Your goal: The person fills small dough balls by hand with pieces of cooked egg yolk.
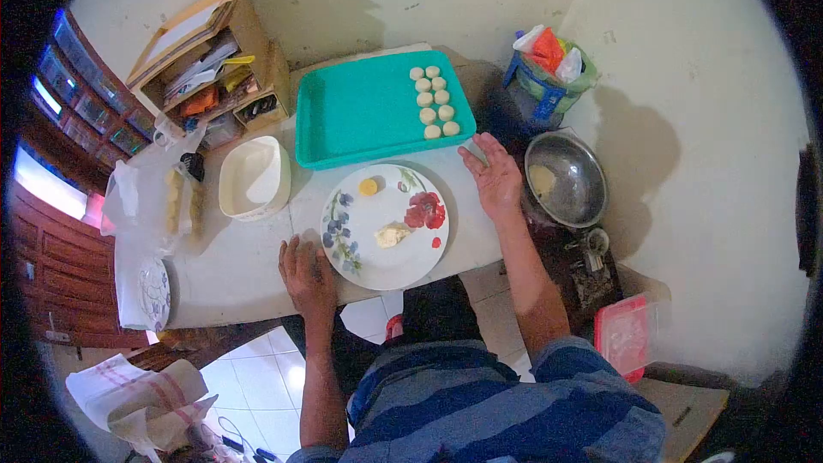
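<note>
A round white plate [356, 270] with painted flowers is in front of me on the table. On it lie a small yellow disc [368, 187] and a lump of pale, soft dough-like stuff [392, 235]. My left hand [307, 279] rests on the table at the plate's left edge, fingers apart and holding nothing. To the plate's right, my right hand [495, 176] is held with the palm partly turned up and fingers spread, nothing in it. Beyond the plate is a green tray [356, 111], with two rows of small round dough balls [426, 99] along its right side.
A metal bowl [583, 180] holding some pale dough stands at the right. A cream dish [255, 178] and plastic bags [154, 197] are on the left. At the back are a wooden shelf box [274, 77] and a green-blue bag [549, 90]. A small plate [154, 294] sits near the left edge.
</note>
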Available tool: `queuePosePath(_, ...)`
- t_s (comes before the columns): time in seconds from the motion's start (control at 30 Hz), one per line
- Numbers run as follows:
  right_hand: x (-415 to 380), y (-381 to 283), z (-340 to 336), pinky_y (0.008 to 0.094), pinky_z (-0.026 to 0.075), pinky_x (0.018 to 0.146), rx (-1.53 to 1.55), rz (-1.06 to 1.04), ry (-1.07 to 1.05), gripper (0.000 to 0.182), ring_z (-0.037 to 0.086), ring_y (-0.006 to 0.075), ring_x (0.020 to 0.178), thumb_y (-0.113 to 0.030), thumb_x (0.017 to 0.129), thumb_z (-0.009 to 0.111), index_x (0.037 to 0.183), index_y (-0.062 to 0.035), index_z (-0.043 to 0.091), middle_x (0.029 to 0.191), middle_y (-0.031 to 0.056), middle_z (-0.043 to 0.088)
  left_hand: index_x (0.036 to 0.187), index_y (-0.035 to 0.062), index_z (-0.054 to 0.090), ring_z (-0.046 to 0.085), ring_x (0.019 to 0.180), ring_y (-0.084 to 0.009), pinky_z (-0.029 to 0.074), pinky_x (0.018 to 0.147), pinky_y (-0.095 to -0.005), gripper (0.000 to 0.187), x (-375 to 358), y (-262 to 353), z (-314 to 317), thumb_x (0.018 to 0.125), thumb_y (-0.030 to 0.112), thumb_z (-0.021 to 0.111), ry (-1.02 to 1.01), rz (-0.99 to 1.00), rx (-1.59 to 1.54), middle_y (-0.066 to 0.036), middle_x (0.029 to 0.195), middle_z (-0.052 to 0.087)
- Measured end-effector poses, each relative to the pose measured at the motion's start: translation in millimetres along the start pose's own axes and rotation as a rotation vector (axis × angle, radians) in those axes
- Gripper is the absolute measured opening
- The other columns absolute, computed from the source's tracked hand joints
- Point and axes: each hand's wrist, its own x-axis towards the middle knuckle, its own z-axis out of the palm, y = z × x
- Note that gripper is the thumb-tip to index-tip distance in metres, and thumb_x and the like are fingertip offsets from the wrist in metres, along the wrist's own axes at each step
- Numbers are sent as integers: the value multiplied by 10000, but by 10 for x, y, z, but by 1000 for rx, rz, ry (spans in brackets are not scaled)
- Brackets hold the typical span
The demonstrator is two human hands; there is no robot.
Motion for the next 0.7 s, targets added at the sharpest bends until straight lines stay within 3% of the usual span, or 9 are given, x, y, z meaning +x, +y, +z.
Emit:
queuePosePath(0.03,4,-1,7,481,448,1087,-5,-10,20,498,578,437,1261,-422,1040,493,1335,-30,579,1416,140,565,1165,-16,651,485,1325,-485,416,1096,-572,268,1,1,-1,919,89,674,-2,-3,-2,-239,1352,582)
queuePosePath(0.07,-5,-28,48,481,448,1087,-5,-10,20,498,578,437,1261,-422,1040,493,1335,-30,579,1416,140,565,1164,-16,651,485,1325,-485,416,1096,-571,268,3,5,-3,918,87,674,-3,-6,-5,-239,1352,582)
queuePosePath(0.13,-29,-104,130,484,423,1095,80,71,63,693,574,440,1264,-628,1023,431,1343,-30,570,1425,151,547,1161,-18,651,484,1326,-485,416,1097,-570,266,9,11,-8,916,84,674,-6,-10,-10,-240,1351,582)
queuePosePath(0.23,-58,-139,170,483,408,1102,98,84,49,789,570,445,1264,-711,997,385,1339,-25,568,1417,161,545,1158,-20,651,484,1328,-485,416,1098,-569,264,10,17,-13,914,78,675,-14,-18,-17,-241,1351,582)
queuePosePath(0.7,-57,-156,213,516,422,1097,114,90,91,817,576,457,1241,-718,999,358,1325,0,569,1394,173,554,1145,-20,659,493,1316,-487,414,1096,-573,258,0,-10,6,901,61,684,10,37,2,-252,1342,587)
